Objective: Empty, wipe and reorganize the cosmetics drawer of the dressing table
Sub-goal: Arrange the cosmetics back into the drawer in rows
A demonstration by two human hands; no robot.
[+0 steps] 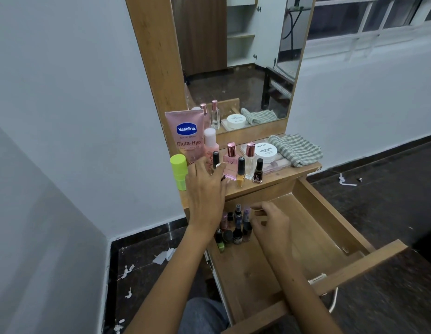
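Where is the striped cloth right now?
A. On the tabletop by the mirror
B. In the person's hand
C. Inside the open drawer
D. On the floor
A: the striped cloth lies folded on the dressing table top in front of the mirror, beside the white nail polish remover jar.

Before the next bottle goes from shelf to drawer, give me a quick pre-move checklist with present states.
1. Drawer pulled open: ok.
2. Bare drawer floor beside the nail polish cluster: ok.
3. Left hand at the shelf bottles: ok; whether it grips one: cannot tell.
4. Right hand free of any bottle: cannot tell, fingers curled by the cluster.
5. Striped cloth off the drawer, on the shelf: ok.
6. Drawer wiped: cannot tell.
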